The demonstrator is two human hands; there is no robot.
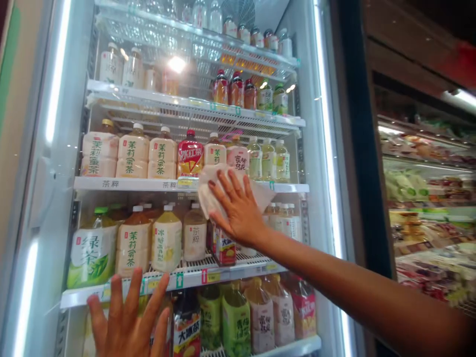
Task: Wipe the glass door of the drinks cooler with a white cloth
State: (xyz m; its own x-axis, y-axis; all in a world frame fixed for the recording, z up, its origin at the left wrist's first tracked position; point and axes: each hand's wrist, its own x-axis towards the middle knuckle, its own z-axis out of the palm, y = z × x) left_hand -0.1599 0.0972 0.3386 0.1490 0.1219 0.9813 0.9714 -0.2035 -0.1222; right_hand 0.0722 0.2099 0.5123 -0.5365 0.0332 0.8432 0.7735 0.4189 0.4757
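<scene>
My right hand [238, 210] holds a white cloth [208, 191] flat against the glass door of a drinks fridge, its fingers spread over the cloth. The cloth covers part of a shelf front behind the glass. At the lower left my left hand [130, 317] is open, with fingers spread and pointing up. Whether its palm touches the glass I cannot tell. Behind it, a green-capped green tea bottle [92, 248] and a jasmine tea bottle [133, 243] stand on a shelf inside.
Bright light strips [329, 148] run up both sides of the fridge. Several shelves [111, 184] hold bottled drinks. A handle-like fitting [42, 191] sits at the left edge. To the right, beyond a dark frame [368, 173], an open display case [427, 203] holds packaged food.
</scene>
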